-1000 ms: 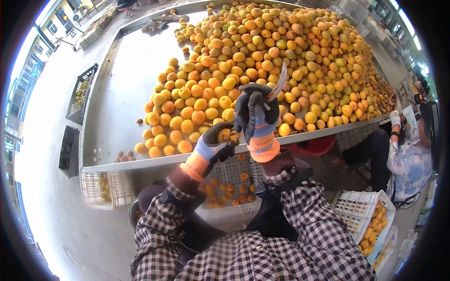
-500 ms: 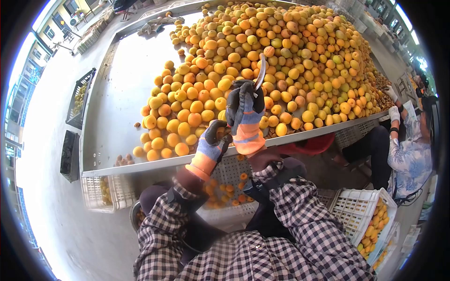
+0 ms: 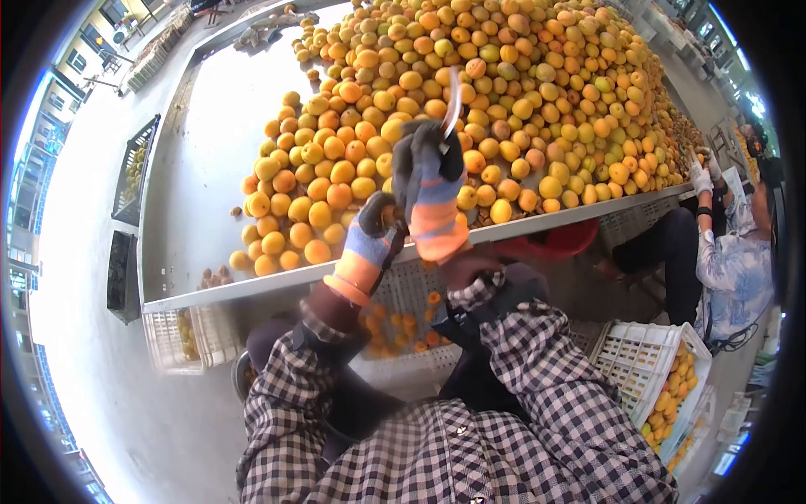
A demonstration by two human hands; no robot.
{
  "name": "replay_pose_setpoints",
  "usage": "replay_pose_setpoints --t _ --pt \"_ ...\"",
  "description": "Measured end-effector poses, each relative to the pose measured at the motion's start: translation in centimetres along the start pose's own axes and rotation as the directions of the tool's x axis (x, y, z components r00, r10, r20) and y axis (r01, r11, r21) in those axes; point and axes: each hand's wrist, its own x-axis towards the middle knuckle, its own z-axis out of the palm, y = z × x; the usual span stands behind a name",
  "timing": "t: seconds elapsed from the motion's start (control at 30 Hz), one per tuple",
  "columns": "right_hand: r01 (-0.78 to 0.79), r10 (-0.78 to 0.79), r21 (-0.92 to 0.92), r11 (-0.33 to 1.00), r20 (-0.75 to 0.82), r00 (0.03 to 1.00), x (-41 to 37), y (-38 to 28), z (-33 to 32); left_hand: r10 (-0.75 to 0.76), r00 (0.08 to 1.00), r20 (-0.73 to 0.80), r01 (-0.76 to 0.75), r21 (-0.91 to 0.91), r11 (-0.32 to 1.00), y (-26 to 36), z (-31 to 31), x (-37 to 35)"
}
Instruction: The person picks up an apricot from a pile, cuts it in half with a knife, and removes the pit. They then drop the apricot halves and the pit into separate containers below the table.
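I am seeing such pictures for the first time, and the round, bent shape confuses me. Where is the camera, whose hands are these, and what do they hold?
There is no machine here. One camera, worn on the person's head, looks forward and down, so you see the scene nearly as they do. The wide view makes straight edges look bent.

The two gloved hands are the person's own. The right hand holds a knife, its curved blade pointing up. The left hand is curled close beside it; what it may hold is too hidden to tell.

Ahead, a big metal tray bears a heap of yellow-orange fruit. At the right sits a co-worker.
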Motion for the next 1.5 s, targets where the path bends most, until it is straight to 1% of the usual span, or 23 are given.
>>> replay_pose_setpoints --t 0.07,0.1,0.13,0.23,0.3,0.47,0.5,0.53,0.6,0.67,0.7,0.8,0.87,0.93,1.0,1.03,1.17,1.27,1.33,1.4,1.43,1.47,1.5 --pt "-0.217 0.167 -0.273 0.937 -0.195 0.966 -0.3 -2.0 0.6 0.195 0.980 0.028 -0.190 -0.118 0.975 0.6 -0.5 0.1" --pt "-0.221 0.145 -0.259 0.940 -0.284 0.948 0.0 -1.8 0.8 0.161 0.985 0.062 -0.154 -0.102 0.983 1.8 -0.9 0.1" --pt "-0.280 0.224 -0.143 0.949 -0.321 0.920 0.2 -1.5 -0.1 0.128 0.987 0.097 -0.121 -0.084 0.989 2.4 -1.2 -0.1" --pt "-0.296 0.234 -0.141 0.945 -0.342 0.910 0.6 -1.1 -1.0 0.170 0.979 0.116 -0.175 0.041 0.984 1.4 -1.3 0.2" --pt "-0.415 0.383 0.033 0.909 -0.460 0.801 0.8 -0.7 -1.5 0.192 0.973 0.129 -0.206 0.105 0.973 1.1 -1.2 0.6" --pt "-0.342 0.348 0.119 0.932 -0.552 0.758 2.2 -0.5 -2.9 0.159 0.980 0.121 -0.167 0.056 0.984 1.9 -1.7 1.4" --pt "-0.316 0.345 0.146 0.937 -0.503 0.792 2.6 -0.7 -3.4 0.110 0.994 0.016 -0.111 0.152 0.982 0.9 -1.3 1.6" --pt "-0.294 0.341 0.173 0.940 -0.451 0.825 3.0 -1.0 -4.0 0.116 0.993 0.018 -0.117 0.150 0.982 0.5 -1.5 1.7" --pt "-0.266 0.290 0.121 0.956 -0.496 0.818 3.7 -2.3 -3.4 0.004 1.000 -0.005 -0.001 0.495 0.869 1.0 -2.2 1.6" --pt "-0.139 0.049 -0.197 0.971 -0.406 0.913 4.9 -3.4 -3.5 0.037 0.998 -0.043 -0.009 0.537 0.844 1.7 -2.9 1.5" --pt "-0.203 0.077 -0.277 0.939 -0.408 0.910 4.7 -4.6 -3.0 0.018 0.999 -0.035 0.002 0.483 0.876 2.1 -3.4 1.5" --pt "-0.176 0.056 -0.357 0.918 -0.321 0.945 5.4 -5.7 -3.8 -0.028 0.998 0.050 0.010 0.314 0.949 1.7 -4.7 1.2" --pt "-0.202 0.093 -0.355 0.913 -0.300 0.949 5.0 -6.3 -3.6 0.148 0.893 0.425 -0.137 -0.058 0.989 2.1 -5.2 0.7" --pt "-0.255 0.134 -0.438 0.862 -0.287 0.948 4.5 -6.4 -3.2 0.095 0.887 0.451 -0.101 -0.011 0.995 2.8 -4.4 0.4" --pt "-0.271 0.141 -0.481 0.834 -0.289 0.947 4.4 -5.9 -3.7 0.185 0.979 0.090 -0.206 0.422 0.883 2.6 -2.9 0.8" --pt "-0.269 0.154 -0.473 0.839 -0.266 0.951 3.9 -5.7 -3.5 0.264 0.964 0.031 -0.229 0.602 0.765 2.6 -2.3 1.6" --pt "-0.297 0.214 -0.502 0.812 -0.217 0.952 3.6 -5.0 -3.3 0.103 0.992 0.072 -0.110 0.895 0.432 1.4 -0.2 4.6" --pt "-0.295 0.233 -0.525 0.799 -0.182 0.955 3.4 -4.5 -4.1 -0.016 0.995 0.099 -0.084 0.907 0.412 1.7 0.6 5.2" --pt "-0.267 0.251 -0.573 0.775 -0.108 0.962 3.2 -4.4 -4.4 0.006 0.995 0.099 -0.091 0.894 0.438 1.0 0.1 5.1" --pt "-0.307 0.303 -0.588 0.748 -0.110 0.947 3.0 -4.6 -4.6 0.183 0.982 0.056 -0.160 0.764 0.625 0.8 -0.6 4.8" --pt "-0.283 0.300 -0.674 0.682 -0.096 0.949 2.9 -4.1 -4.8 0.181 0.983 0.018 -0.154 0.613 0.775 1.3 -1.0 4.4" --pt "-0.254 0.297 -0.751 0.609 -0.082 0.951 2.7 -3.8 -4.9 0.182 0.983 0.018 -0.154 0.620 0.769 1.2 -1.4 4.4" --pt "-0.274 0.366 -0.815 0.511 -0.083 0.927 2.4 -3.7 -5.2 0.250 0.968 0.002 -0.226 0.438 0.870 1.2 -1.8 4.5"
